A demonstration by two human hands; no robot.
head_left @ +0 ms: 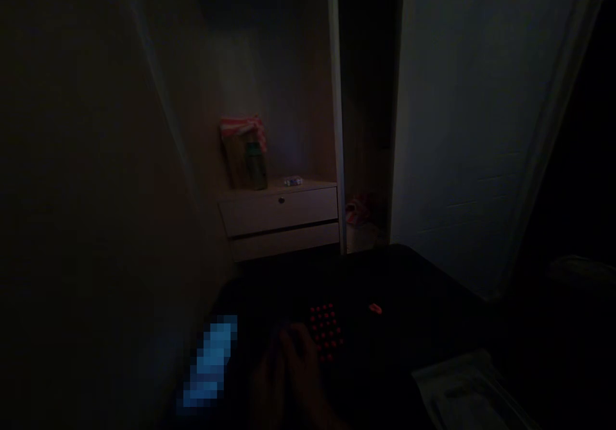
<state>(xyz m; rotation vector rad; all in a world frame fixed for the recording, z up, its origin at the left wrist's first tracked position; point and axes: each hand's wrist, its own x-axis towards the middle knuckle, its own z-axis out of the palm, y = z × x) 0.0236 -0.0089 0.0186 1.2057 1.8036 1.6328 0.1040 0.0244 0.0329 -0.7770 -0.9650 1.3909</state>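
The picture is very dark. My left hand (268, 366) and my right hand (302, 353) are close together, low in the middle of the view, over a dark surface. Their fingers look curled in towards each other. Whatever sits between them is lost in the dark. Just beyond my right hand lies a grid of small red dots (327, 331) in several rows. A small orange-red piece (375, 309) lies apart from it, farther right.
A blurred-out bright blue screen (209, 362) glows at the left. At the lower right lies a pale plastic packet (459, 388). Behind stands a cabinet with drawers (283, 215), holding a green bottle (256, 165), a red-and-white bag (240, 127) and a small clear item (292, 181).
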